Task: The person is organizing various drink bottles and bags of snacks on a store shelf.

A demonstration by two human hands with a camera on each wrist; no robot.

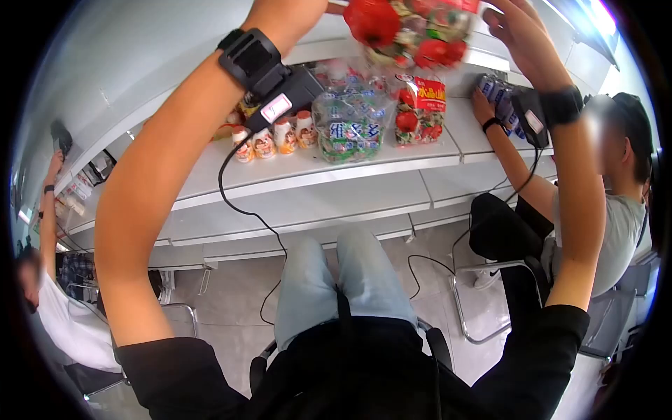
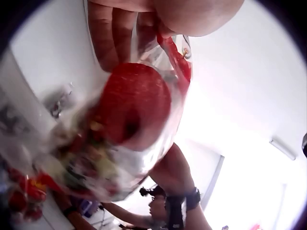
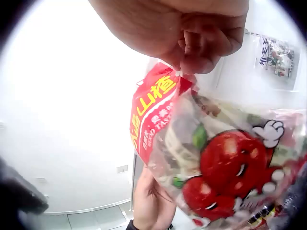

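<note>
A clear and red bag of hawthorn candy (image 1: 413, 31) with red fruit drawn on it is held up above the shelf, at the top of the head view. My right hand (image 3: 211, 43) pinches its red top edge in the right wrist view. My left hand (image 2: 120, 28) grips the bag's other side, its fingers lying along the plastic in the left wrist view. The head view's top edge cuts off most of the left hand. Below, a matching hawthorn candy bag (image 1: 420, 112) stands on the white shelf (image 1: 315, 178).
Beside the standing bag is a clear bag with blue lettering (image 1: 350, 129), then a row of small orange-and-white bottles (image 1: 263, 143). At the right, another person (image 1: 609, 210) reaches to blue packs (image 1: 498, 98). A second person (image 1: 70, 315) sits far left. Cables (image 1: 241, 203) hang from my wrists.
</note>
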